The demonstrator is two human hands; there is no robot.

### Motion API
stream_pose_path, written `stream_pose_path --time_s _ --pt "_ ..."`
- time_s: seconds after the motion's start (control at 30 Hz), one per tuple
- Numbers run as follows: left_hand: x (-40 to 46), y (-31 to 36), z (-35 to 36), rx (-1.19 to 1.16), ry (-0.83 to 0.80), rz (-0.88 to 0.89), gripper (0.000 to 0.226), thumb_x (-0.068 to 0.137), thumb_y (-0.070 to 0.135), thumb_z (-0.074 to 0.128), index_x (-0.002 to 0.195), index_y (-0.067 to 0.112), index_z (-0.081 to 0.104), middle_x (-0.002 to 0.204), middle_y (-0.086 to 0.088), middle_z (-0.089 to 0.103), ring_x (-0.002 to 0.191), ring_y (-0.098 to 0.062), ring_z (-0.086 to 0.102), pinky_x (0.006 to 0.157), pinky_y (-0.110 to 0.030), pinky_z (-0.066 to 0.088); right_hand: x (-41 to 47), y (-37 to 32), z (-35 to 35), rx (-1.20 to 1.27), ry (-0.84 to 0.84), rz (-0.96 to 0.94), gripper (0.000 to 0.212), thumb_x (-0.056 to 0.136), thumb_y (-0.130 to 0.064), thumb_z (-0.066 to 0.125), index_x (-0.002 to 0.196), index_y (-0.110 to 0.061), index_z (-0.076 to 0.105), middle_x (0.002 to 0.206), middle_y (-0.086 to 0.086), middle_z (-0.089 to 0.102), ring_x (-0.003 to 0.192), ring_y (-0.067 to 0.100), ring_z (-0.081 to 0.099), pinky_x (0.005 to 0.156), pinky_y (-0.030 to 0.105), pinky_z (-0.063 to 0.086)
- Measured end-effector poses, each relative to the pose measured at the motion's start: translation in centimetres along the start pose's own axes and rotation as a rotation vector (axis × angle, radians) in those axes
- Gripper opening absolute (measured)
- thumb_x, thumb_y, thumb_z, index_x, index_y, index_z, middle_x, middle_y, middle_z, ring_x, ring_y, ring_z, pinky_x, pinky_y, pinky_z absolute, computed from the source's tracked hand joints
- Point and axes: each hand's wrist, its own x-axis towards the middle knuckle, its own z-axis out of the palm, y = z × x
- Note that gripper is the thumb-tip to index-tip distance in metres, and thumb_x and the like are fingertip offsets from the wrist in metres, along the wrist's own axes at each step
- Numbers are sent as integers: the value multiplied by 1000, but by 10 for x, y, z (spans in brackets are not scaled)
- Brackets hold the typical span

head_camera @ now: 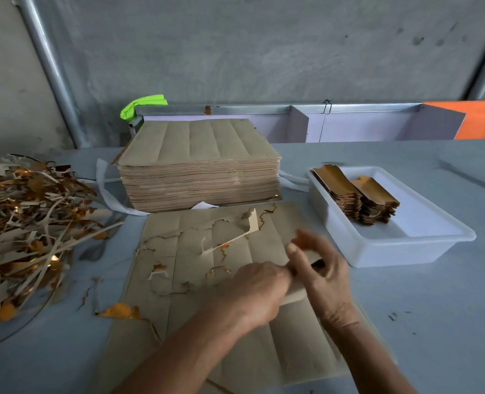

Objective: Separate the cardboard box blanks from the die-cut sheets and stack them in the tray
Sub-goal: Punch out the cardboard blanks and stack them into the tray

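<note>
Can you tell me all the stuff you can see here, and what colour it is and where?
stack of die-cut sheets: one, brown, back middle of table
loose sheet: one, brown, torn, under the hands
blanks: two piles, gold-brown, in the tray
tray: one, white, right
scrap pile: one, brown and gold, left
table: one, grey-blue
green thing: one, behind the stack
left hand: grips a cardboard piece
right hand: holds the same piece

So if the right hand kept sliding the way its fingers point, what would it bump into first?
Probably the curled-up scrap strip on the die-cut sheet; the right hand is blurred, so its direction is uncertain.
</note>
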Motion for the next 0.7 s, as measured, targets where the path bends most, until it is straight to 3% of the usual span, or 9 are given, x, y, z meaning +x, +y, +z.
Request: stream_pose_path --time_s 0.07,0.13,0.23,0.33,0.47,0.57,0.7 --pt "-1 -4 6 6 37 -24 37 87 1 55 116 22 43 99 -9 62 93 -29 62 74 -37 51 -2 11 1 -89 0 34 18 85 -41 60 85 -25 69 80 -14 66 75 0 62 62 5 44" --pt "-2 -12 7 17 132 -83 27 84 16 66 99 21 45 93 -7 64 88 -28 62 65 -33 44 -3 20 -1 -54 29 121 17 88 -26 64 73 -21 69 70 -10 66 66 3 60 55 9 43" --pt "-4 -30 7 81 234 -139 36 75 36 75 78 20 43 81 -2 64 78 -24 60 58 -28 33 0 26 1 15 27 254 26 86 -35 66 66 -18 69 69 -2 66 70 12 61 60 22 44" --pt "-6 -47 13 15 268 -166 47 70 37 79 64 17 37 58 4 50 57 -15 49 47 -25 25 3 26 7 84 72 356 32 84 -41 66 62 -18 68 68 0 65 73 16 59 63 28 43" --pt "-5 -50 21 -205 280 -159 31 69 29 82 78 15 56 64 4 56 62 -16 55 52 -25 38 -2 20 15 168 129 400 33 83 -40 68 58 -18 66 58 -9 60 66 9 54 59 25 36" --pt "-3 -55 23 -426 344 -190 36 62 19 85 90 18 63 77 16 55 74 -8 56 61 -10 38 -4 19 17 177 130 395 24 83 -38 68 69 -19 69 68 -9 62 71 5 54 58 22 36" --pt "-12 -60 31 -608 374 -289 41 61 17 87 89 24 58 84 17 56 77 1 53 67 -4 39 -5 23 24 145 143 411 27 87 -38 62 82 -12 68 78 -5 61 75 6 54 59 19 38"
